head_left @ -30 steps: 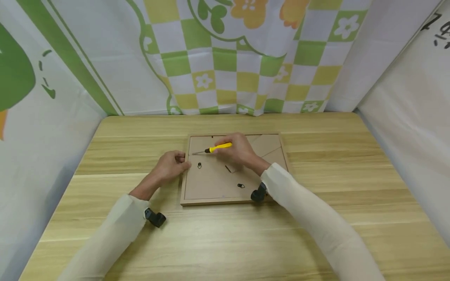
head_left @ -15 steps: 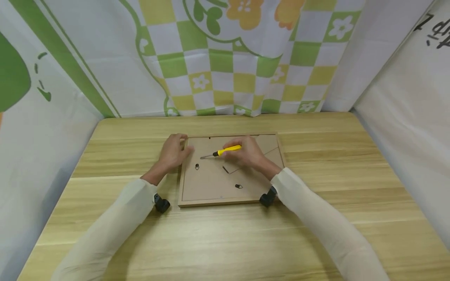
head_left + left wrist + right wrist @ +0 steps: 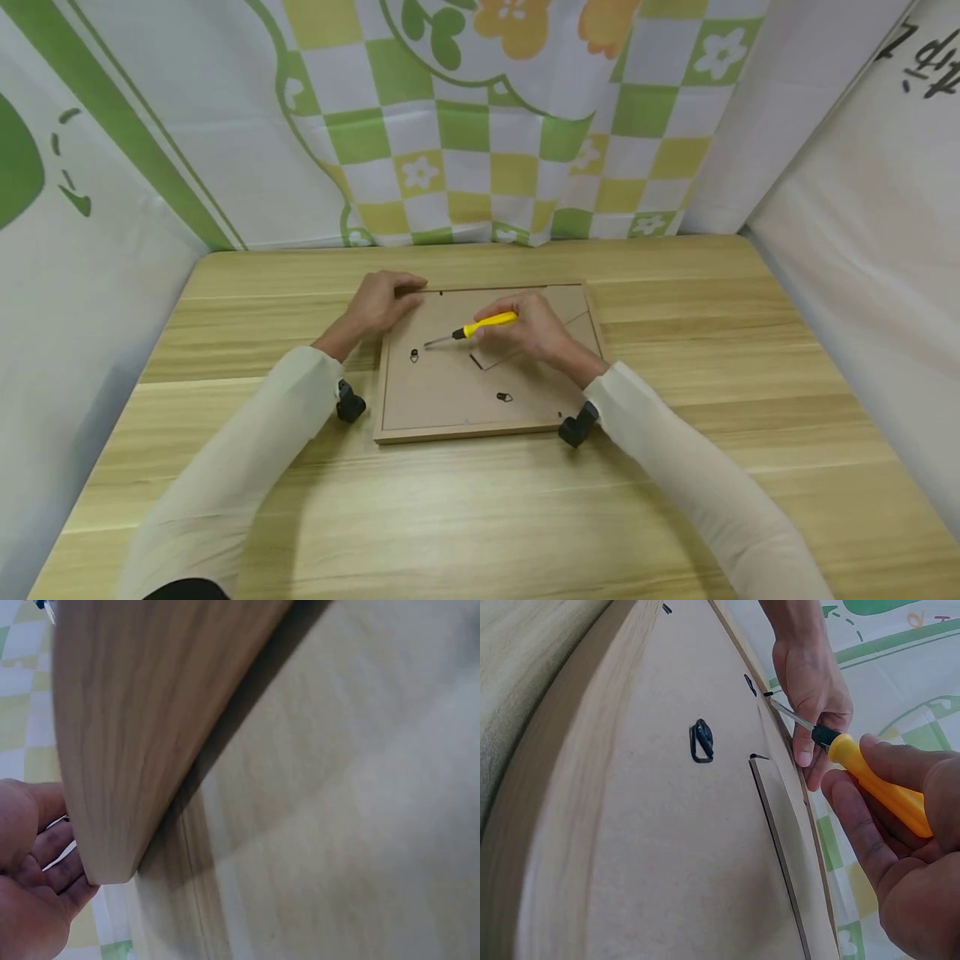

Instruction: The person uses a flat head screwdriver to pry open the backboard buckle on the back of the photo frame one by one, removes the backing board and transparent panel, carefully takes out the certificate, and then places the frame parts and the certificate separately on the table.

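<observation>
A picture frame [image 3: 442, 400] lies face down, its brown backing board up. My left hand [image 3: 381, 302] holds its far left corner, thumb over the board side and fingers along the outer edge; in the left wrist view, fingers [image 3: 60, 862] show beside the wooden rim [image 3: 142, 735]. A yellow-handled screwdriver [image 3: 487, 323] is held between thumb and fingers of my right hand [image 3: 536, 329]. Its tip points left, close to a black hanging ring [image 3: 414, 356]; I cannot tell whether it touches the board. A second hanging ring [image 3: 505, 397] sits nearer me.
A stand flap [image 3: 780, 847] lies on the board, partly under my right hand. Small dark tabs show at the far edge [image 3: 441, 293] and near edge [image 3: 559, 414]. The wooden table [image 3: 465, 517] meets a checkered curtain [image 3: 487, 150] behind and white side sheets.
My left hand has slid up the frame's left side to the far corner. My right hand has shifted right with the screwdriver, its tip now away from the left rim and near the hanging ring.
</observation>
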A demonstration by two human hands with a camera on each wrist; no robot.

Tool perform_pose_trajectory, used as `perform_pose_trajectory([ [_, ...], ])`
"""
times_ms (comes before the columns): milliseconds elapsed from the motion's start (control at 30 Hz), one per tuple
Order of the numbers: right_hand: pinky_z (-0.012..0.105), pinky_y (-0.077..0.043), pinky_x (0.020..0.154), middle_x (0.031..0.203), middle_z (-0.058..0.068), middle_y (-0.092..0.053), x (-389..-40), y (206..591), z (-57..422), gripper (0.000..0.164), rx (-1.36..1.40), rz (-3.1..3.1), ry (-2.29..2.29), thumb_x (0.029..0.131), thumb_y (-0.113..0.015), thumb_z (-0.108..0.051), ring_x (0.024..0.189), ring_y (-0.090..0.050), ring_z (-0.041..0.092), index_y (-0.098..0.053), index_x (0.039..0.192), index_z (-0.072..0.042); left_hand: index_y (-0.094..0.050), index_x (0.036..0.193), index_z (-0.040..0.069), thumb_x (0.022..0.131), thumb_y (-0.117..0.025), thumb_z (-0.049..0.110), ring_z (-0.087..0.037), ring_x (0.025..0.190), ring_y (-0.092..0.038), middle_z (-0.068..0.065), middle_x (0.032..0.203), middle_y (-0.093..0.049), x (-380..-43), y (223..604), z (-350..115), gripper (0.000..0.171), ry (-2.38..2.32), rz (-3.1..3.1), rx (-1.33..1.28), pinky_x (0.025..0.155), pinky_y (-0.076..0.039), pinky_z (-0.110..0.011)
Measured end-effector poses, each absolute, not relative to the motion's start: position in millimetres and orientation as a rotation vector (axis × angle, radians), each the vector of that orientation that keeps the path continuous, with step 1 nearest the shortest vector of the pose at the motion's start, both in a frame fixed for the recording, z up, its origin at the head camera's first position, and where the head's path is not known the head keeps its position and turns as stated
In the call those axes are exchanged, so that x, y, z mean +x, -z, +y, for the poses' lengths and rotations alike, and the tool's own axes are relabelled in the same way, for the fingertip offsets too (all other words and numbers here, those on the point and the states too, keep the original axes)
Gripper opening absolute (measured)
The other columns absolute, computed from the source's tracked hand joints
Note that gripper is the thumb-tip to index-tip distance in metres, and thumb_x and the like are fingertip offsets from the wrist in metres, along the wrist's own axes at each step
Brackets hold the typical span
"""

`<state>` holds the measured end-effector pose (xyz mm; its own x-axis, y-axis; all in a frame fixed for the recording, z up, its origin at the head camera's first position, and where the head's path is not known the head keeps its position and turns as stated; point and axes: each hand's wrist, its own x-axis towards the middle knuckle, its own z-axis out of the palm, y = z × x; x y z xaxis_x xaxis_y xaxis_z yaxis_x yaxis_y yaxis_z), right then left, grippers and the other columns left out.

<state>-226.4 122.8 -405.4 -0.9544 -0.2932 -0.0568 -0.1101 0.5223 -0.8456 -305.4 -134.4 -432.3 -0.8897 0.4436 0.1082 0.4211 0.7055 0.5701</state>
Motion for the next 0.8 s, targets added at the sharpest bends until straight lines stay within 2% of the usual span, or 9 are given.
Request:
perform_pose_trajectory([
  [200, 0.032, -0.049, 0.086, 0.103, -0.002, -0.069, -227, 407, 126, 0.024, -0.337, 2.548, 1.445, 0.075, -0.076, -0.023, 0.1, -0.058, 0.015, -0.072, 0.098, -0.017, -0.069, 0.108, 0.009, 0.087, -0.063, 0.018, -0.026, 0.101, -0.064, -0.01, 0.108, -0.068, -313, 434, -131, 0.024, -0.975, 2.921, 0.54, 0.084, -0.051, -0.04],
  [400, 0.029, -0.048, 0.082, 0.104, -0.001, -0.068, -228, 406, 130, 0.025, -0.312, 2.531, 1.472, 0.075, -0.076, -0.023, 0.097, -0.057, 0.015, -0.072, 0.099, -0.016, -0.074, 0.097, 0.012, 0.082, -0.069, 0.023, -0.024, 0.091, -0.067, -0.008, 0.099, -0.072, -318, 436, -128, 0.019, -0.987, 2.975, 0.427, 0.077, -0.053, -0.038],
  [800, 0.026, -0.048, 0.074, 0.104, -0.001, -0.068, -227, 405, 137, 0.025, -0.335, 2.553, 1.487, 0.075, -0.076, -0.026, 0.091, -0.057, 0.015, -0.072, 0.098, -0.017, -0.075, 0.092, 0.014, 0.082, -0.069, 0.026, -0.024, 0.092, -0.066, -0.006, 0.096, -0.072, -315, 437, -137, 0.017, -0.87, 3.051, 0.544, 0.079, -0.049, -0.04],
])
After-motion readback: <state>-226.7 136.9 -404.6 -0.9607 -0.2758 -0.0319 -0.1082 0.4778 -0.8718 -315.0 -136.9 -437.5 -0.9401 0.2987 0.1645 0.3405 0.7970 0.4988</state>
